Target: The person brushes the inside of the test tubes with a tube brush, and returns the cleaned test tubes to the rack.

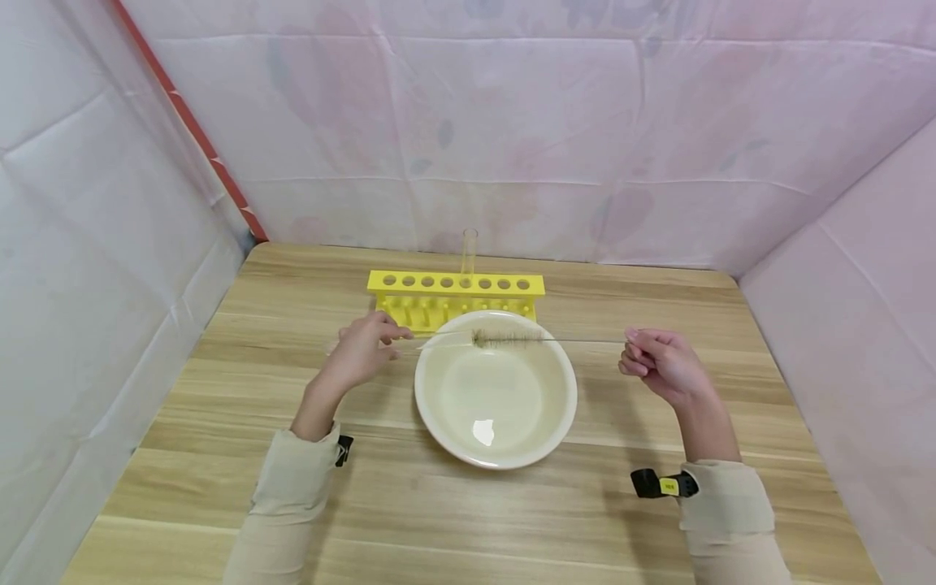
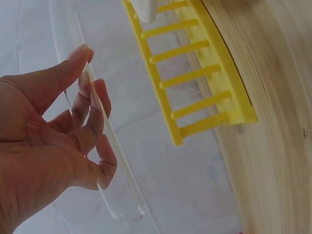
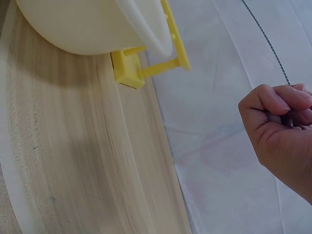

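My left hand (image 1: 360, 349) grips a clear glass test tube (image 2: 119, 190) between thumb and fingers, its rounded closed end pointing left in the head view. My right hand (image 1: 664, 366) pinches the thin twisted-wire handle (image 3: 267, 41) of a test tube brush (image 1: 512, 337), fingers curled in. The brush lies nearly level, its bristles over the far part of a cream basin (image 1: 424, 406). Its bristle tip is right at the tube's open mouth, in line with the tube. Both tube and brush are held above the table.
Behind the basin stands a yellow test tube rack (image 1: 376, 282), with another clear test tube (image 1: 470, 248) upright in one of its holes. The basin's glossy bottom reflects light. Pale cloth walls (image 1: 512, 122) enclose the wooden table (image 1: 439, 520) at the back and sides.
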Action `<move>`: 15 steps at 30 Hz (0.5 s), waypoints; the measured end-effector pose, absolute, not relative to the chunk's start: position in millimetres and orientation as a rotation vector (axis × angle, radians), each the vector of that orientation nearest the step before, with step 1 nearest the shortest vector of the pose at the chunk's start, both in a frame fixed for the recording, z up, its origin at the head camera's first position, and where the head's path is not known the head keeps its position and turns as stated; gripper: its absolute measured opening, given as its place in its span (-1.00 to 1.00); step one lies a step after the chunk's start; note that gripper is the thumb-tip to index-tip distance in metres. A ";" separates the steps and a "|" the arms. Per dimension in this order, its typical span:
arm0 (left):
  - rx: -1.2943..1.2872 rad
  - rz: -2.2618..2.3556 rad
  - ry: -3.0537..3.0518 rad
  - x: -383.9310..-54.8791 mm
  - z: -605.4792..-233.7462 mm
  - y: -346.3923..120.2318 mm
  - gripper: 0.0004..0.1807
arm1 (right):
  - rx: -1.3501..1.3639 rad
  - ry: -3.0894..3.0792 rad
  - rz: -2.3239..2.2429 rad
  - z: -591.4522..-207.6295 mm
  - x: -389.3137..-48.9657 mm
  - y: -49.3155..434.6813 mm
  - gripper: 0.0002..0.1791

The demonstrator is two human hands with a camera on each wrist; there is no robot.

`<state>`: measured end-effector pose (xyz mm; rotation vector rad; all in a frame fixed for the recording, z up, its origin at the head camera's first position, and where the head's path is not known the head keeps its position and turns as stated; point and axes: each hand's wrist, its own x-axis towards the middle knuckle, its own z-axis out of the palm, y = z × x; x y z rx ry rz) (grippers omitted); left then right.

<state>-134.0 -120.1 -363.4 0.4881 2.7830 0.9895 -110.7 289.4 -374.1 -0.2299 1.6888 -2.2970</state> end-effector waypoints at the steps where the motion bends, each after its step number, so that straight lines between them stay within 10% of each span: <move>1: 0.491 0.991 2.782 -133.8 -363.4 -119.8 -0.70 | -0.234 1.689 -2.296 -374.2 -110.7 289.3 -0.54; 15: 0.521 0.998 2.772 -132.7 -365.5 -120.0 -0.70 | -0.191 1.739 -2.266 -374.0 -110.1 285.4 -0.55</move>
